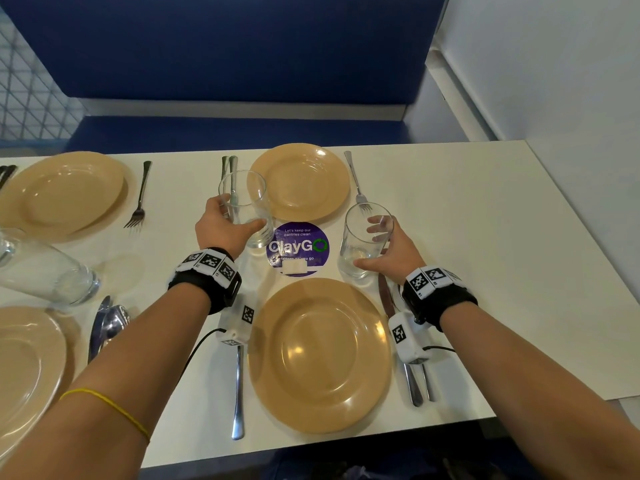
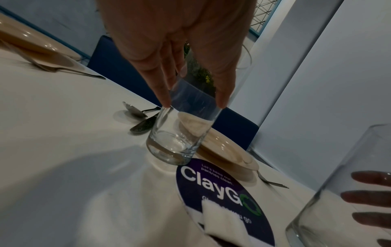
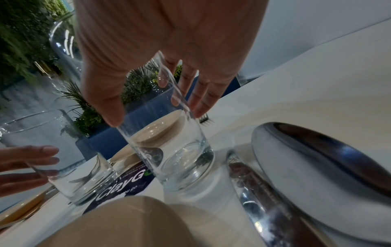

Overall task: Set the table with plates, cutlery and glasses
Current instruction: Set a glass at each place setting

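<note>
My left hand [image 1: 239,214] grips a clear glass [image 1: 247,209], thumb on one side and fingers on the other. Its base stands on the white table [image 1: 467,237] between the far tan plate [image 1: 301,181] and the purple sticker [image 1: 298,249]. The left wrist view shows this glass [image 2: 180,133] touching the sticker's edge. My right hand [image 1: 372,245] holds a second glass [image 1: 367,240], which stands upright above the knife [image 1: 388,299], right of the near tan plate [image 1: 318,355]. In the right wrist view, thumb and fingers [image 3: 201,93] clasp that glass [image 3: 169,150].
A fork [image 1: 238,393] lies left of the near plate, knife and spoon [image 1: 414,382] on its right. The far plate has a fork [image 1: 356,181] and cutlery [image 1: 230,171] beside it. Two more plates [image 1: 62,192], cutlery and glasses [image 1: 45,271] fill the left side. A blue bench stands behind.
</note>
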Demonstrator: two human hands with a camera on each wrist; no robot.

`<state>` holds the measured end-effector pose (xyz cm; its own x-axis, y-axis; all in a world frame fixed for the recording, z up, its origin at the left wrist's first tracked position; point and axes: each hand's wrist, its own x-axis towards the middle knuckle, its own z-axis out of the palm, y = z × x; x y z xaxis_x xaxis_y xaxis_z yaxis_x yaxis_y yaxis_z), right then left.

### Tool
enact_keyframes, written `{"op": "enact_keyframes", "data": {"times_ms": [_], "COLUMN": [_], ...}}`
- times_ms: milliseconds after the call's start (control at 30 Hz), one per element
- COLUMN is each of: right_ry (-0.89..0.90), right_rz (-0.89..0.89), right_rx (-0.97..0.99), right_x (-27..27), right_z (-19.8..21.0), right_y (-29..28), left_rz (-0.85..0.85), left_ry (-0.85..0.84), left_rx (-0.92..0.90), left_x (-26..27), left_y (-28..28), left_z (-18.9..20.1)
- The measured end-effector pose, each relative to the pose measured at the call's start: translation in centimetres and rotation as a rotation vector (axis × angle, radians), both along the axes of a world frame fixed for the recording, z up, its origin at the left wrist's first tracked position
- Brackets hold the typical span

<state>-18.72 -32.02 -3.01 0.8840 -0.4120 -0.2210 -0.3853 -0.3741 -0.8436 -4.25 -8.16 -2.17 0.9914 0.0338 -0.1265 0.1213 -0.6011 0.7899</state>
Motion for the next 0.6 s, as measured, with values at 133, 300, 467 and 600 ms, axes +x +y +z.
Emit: {"op": "enact_keyframes", "data": {"times_ms": [133,300,467,600], "right_ry": [-0.002,0.009,0.061,0.096], "right_rz": [-0.003,0.006,0.04,0.064], "right_rx": [0.008,-0.001,-0.038,-0.1], "right_x": [0.0,0.0,0.0,-0.3], "right_z": [-0.1,-0.1,0.6,1.8], "right_y": [0.1,0.0,-0.3,-0.8], "left_rz": [-0.009,-0.033,-0.085,-0.146], "left_ry": [-0.003,0.024,0.075,0.126], "left_rx": [0.011,0.0,0.011,0.03], "left_x": [-0.1,-0.2,-1.0,-2.1], "left_y": [0.0,0.1,0.4,1.6], "left_z": [0.1,0.3,1.2,2.1]}}
